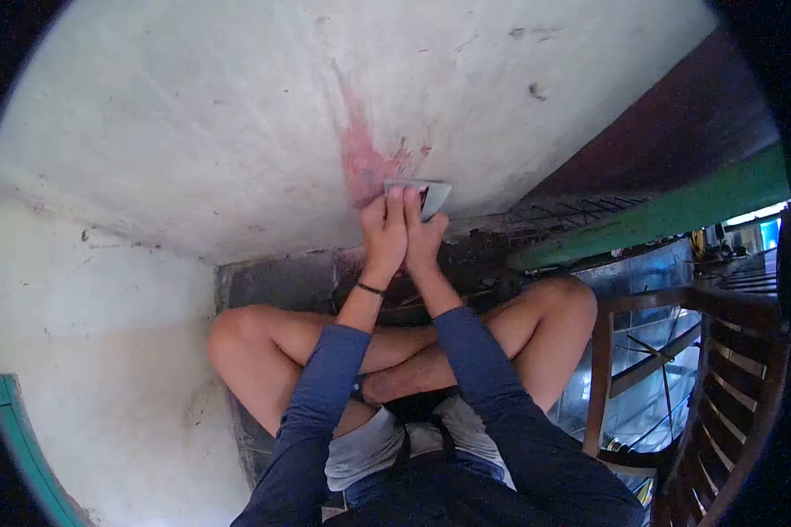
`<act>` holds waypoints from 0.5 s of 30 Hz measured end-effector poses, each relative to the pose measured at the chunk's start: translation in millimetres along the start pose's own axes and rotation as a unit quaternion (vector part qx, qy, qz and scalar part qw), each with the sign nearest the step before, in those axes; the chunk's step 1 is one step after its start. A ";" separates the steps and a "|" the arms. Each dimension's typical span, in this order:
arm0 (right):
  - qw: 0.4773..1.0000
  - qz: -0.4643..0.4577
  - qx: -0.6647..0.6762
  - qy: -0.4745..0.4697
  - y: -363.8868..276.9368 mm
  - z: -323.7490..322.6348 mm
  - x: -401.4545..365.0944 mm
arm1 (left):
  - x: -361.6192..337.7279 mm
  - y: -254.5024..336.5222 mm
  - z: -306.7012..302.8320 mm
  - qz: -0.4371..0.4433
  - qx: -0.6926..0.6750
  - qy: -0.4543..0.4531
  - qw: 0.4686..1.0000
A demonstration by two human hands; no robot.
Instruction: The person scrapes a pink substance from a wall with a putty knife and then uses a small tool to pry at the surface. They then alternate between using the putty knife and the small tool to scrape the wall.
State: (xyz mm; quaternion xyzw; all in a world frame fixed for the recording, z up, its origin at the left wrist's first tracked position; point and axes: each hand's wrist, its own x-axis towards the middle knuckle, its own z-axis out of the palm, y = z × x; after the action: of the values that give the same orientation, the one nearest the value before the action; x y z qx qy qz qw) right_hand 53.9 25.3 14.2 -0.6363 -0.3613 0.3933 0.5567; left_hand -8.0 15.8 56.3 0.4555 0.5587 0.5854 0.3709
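Observation:
Both hands are together in front of the whitish wall (237,114), pressing a small flat grey-white piece (435,200) against it. My left hand (384,235) lies over the left part of the piece, its fingers pointing up and a dark band on the wrist. Right beside it, touching it, my right hand (424,235) has its fingers closed on the same piece. What the piece is made of cannot be made out. A red smeared patch (360,162) marks the wall just above and left of the fingertips.
My crossed legs (264,338) rest on the dark tiled floor. A brown slatted wooden chair (734,360) stands at the right. Behind it runs a green beam (650,211) with clutter beneath. A green frame edge (22,439) shows at the lower left.

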 end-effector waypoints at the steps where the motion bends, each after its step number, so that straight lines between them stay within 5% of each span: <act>1: 0.999 0.016 -0.040 0.001 -6.9 -0.5 -0.6 | -5.1 -14.2 -1.3 -0.008 0.010 0.004 1.000; 2: 0.994 0.040 0.039 -0.090 5.4 -5.0 3.3 | -10.1 -36.6 -3.3 -0.014 0.021 0.004 1.000; 5: 0.998 0.060 0.027 0.013 40.3 1.4 -19.0 | -20.2 -63.1 -0.1 -0.068 0.034 0.024 0.997; 6: 0.992 0.124 -0.009 -0.001 41.4 -3.5 -22.3 | -23.3 -69.4 3.3 -0.090 0.004 0.037 0.995; 8: 0.994 0.104 0.008 -0.010 48.8 -8.8 -18.2 | -30.0 -89.0 7.1 -0.128 -0.005 0.036 0.991; 11: 0.996 0.049 0.072 -0.009 33.7 -3.3 -2.5 | -12.8 -46.9 8.0 -0.045 -0.033 -0.006 0.998; 15: 0.997 0.067 0.024 0.018 57.8 -3.5 -8.8 | -27.5 -72.0 7.8 -0.159 -0.020 0.019 0.987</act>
State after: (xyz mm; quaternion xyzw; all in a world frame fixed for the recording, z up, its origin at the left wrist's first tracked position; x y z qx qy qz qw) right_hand 54.5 9.0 -42.2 -0.6524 -0.2987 0.4267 0.5505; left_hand 2.5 -0.4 -18.7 0.3428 0.6190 0.5385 0.4575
